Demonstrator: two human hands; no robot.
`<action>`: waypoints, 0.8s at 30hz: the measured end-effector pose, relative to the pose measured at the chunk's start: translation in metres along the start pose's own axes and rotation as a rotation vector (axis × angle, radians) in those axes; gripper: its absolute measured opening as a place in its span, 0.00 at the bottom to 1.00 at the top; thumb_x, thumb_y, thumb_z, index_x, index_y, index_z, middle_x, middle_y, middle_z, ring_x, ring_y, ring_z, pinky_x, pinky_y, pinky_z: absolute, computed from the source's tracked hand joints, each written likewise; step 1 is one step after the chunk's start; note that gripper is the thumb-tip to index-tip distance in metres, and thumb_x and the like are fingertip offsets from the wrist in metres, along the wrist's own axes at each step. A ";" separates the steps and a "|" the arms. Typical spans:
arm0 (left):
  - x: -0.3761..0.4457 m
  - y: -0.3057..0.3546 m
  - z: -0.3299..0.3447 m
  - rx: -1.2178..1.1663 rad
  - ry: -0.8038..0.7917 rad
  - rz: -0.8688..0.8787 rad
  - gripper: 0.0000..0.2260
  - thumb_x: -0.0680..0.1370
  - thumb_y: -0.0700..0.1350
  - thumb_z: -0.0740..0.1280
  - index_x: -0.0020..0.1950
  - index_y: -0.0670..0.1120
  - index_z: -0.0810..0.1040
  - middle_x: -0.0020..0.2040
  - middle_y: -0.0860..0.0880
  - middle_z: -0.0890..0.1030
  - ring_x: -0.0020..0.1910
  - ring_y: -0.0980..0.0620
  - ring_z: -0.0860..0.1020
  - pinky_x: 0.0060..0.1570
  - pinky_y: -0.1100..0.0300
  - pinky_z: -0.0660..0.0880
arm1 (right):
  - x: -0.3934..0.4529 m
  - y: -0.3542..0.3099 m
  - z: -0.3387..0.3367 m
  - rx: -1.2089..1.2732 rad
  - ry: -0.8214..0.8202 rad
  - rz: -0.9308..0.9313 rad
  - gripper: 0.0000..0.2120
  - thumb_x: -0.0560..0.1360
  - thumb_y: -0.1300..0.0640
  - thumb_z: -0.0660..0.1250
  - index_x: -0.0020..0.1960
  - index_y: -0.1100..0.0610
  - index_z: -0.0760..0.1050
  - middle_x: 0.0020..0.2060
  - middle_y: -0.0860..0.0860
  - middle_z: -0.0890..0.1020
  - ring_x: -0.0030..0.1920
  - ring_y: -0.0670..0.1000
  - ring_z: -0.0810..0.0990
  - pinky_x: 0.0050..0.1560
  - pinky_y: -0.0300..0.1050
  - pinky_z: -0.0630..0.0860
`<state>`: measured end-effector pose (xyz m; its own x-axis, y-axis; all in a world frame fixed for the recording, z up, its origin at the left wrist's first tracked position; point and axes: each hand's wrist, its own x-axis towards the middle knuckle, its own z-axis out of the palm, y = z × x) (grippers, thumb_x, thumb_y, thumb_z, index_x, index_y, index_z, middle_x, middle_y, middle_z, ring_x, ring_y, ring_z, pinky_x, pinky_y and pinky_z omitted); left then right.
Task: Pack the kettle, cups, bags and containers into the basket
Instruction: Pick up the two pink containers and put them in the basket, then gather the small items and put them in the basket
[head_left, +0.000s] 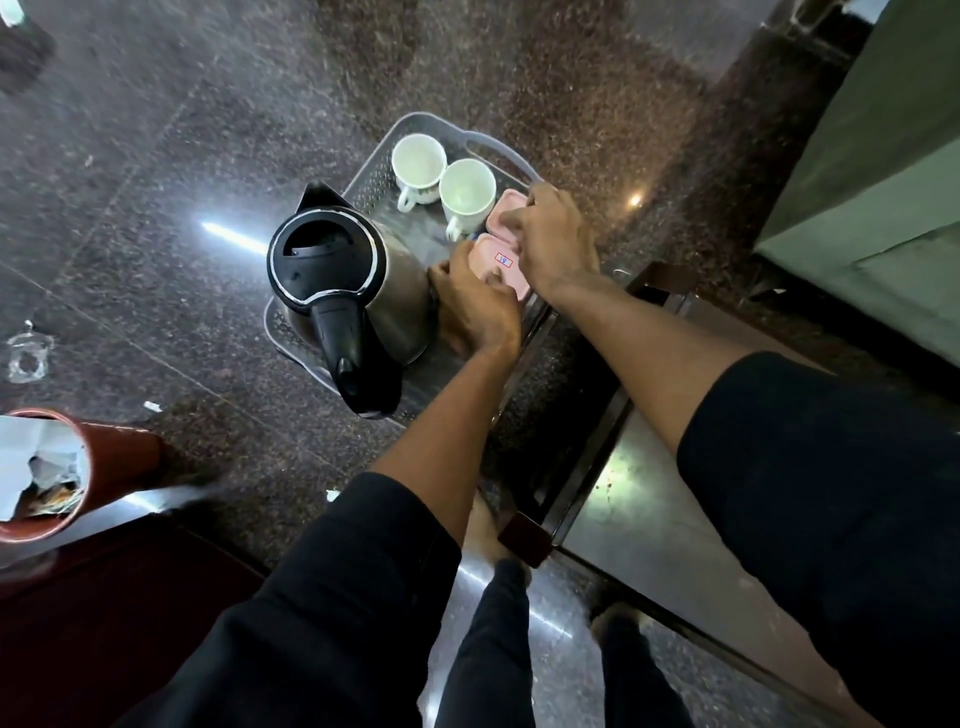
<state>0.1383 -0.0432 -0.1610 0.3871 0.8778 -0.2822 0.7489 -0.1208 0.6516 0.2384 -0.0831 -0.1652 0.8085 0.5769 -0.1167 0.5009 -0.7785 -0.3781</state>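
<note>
Head view: seating nearer pink lidded plastic container (496, 260) in grey perforated plastic basket (483, 143), beside steel kettle (363, 280) and two white cups (441, 179). Left hand (475, 312) and right hand (556, 241) fingers curled on it. Next: likely release; bags unseen.

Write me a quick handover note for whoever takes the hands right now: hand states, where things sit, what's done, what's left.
Left hand: fingers on the near pink container, beside the kettle; grip unclear.
Right hand: resting over both pink containers, far pink container partly covered.
In the grey basket: kettle, two white cups, both containers.
Done: kettle, cups and containers are in.
Left: settle the containers; no bags visible in the basket, so find and pack them.
</note>
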 end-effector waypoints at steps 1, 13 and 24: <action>0.000 -0.001 -0.001 0.016 -0.003 0.008 0.21 0.79 0.46 0.71 0.70 0.59 0.77 0.64 0.49 0.75 0.59 0.45 0.80 0.51 0.54 0.76 | 0.001 0.000 0.002 0.004 0.003 0.013 0.12 0.80 0.55 0.66 0.62 0.55 0.80 0.61 0.55 0.75 0.65 0.58 0.73 0.59 0.51 0.73; -0.028 0.011 -0.012 -0.048 0.022 0.413 0.17 0.79 0.40 0.68 0.67 0.48 0.82 0.68 0.51 0.79 0.63 0.49 0.79 0.60 0.55 0.74 | -0.047 0.016 -0.002 0.213 0.227 0.026 0.11 0.83 0.57 0.62 0.62 0.58 0.79 0.59 0.54 0.80 0.59 0.51 0.76 0.62 0.49 0.72; -0.186 0.030 0.062 -0.033 -0.292 0.710 0.10 0.82 0.43 0.65 0.59 0.50 0.84 0.59 0.54 0.81 0.55 0.55 0.81 0.51 0.66 0.74 | -0.210 0.141 -0.031 0.252 0.378 0.432 0.13 0.82 0.54 0.62 0.62 0.58 0.79 0.53 0.56 0.82 0.56 0.57 0.79 0.57 0.51 0.73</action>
<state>0.1224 -0.2385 -0.1327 0.8992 0.4357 0.0403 0.2525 -0.5920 0.7653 0.1489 -0.3219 -0.1660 0.9982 0.0597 0.0080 0.0533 -0.8130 -0.5798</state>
